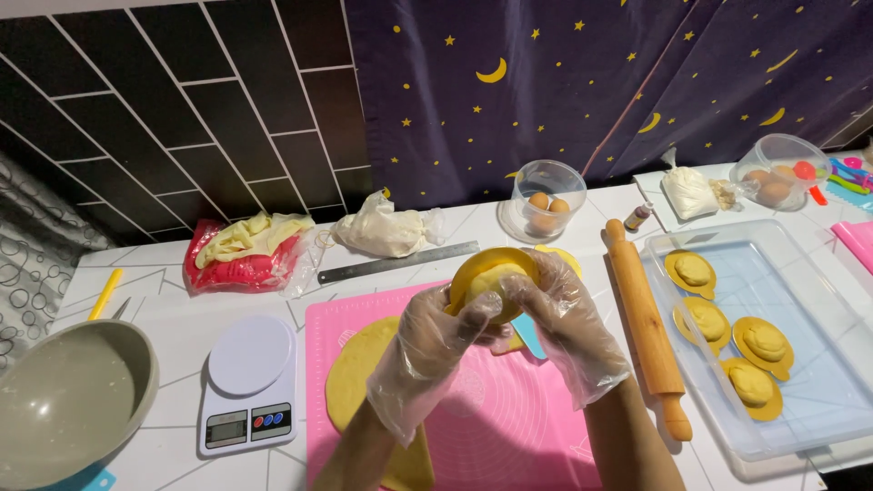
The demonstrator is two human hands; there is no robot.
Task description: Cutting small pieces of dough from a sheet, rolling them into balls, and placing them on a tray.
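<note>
While both gloved hands meet above the pink silicone mat, the left hand curls closed around the near edge of a yellow dough round and the right hand cups its far side, fingers bent over the rim, so the piece is held in the air just above the mat's top edge, at about 12 o'clock from the wrists. To my eye the fold would go best with light, even pinches around the edge, since dough this soft looks likely to tear or smear under a hard squeeze, and the thin plastic gloves could cling to it. A rolled-out dough sheet lies on the mat at 9 o'clock from the hands. A wooden rolling pin lies at 3 o'clock, just beside a clear plastic tray that holds 4 finished filled pieces. A white digital kitchen scale sits at 9 o'clock, and a grey bowl is farther out that way. Toward 11 o'clock lie a steel ruler, a tied bag of dough and a red bag. A clear tub with eggs stands at 12 o'clock. The worktop is white with a marbled line pattern; behind it are black tiles and a dark blue curtain with yellow moons and stars.
</note>
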